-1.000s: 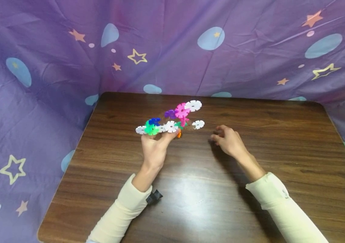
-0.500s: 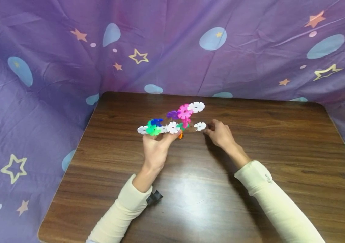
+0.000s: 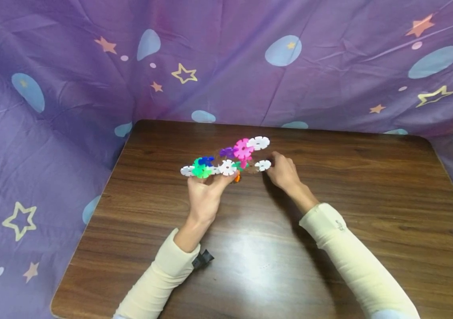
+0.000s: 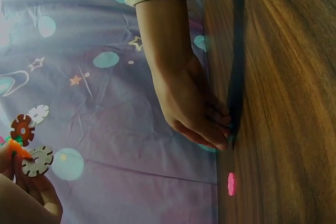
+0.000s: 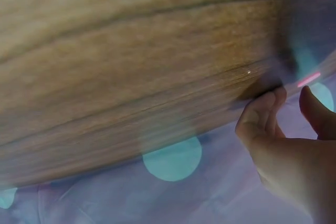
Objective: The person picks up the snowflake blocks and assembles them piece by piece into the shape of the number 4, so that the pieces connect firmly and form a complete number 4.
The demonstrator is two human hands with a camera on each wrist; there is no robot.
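Observation:
My left hand point(image 3: 203, 197) grips a cluster of joined notched plastic discs, with a white disc point(image 3: 227, 167), a green disc point(image 3: 201, 169) and a pink disc point(image 3: 243, 148) among them. Orange and brown discs point(image 4: 22, 128) of this cluster show at the edge of the left wrist view. My right hand point(image 3: 284, 172) is low over the table, just right of an outer white disc point(image 3: 263, 165). In the right wrist view its thumb and fingers point(image 5: 260, 111) stand apart with nothing between them. Beyond them a loose pink disc point(image 5: 308, 79) lies on the table.
A brown wood-grain table point(image 3: 330, 266) lies under both hands. Purple cloth point(image 3: 226, 57) printed with stars and ovals hangs behind and beside it. A black device point(image 3: 203, 258) is strapped at the left cuff.
My right hand has moved left and slightly away from me, up to the outer white disc's side. The left hand and its disc cluster have barely shifted.

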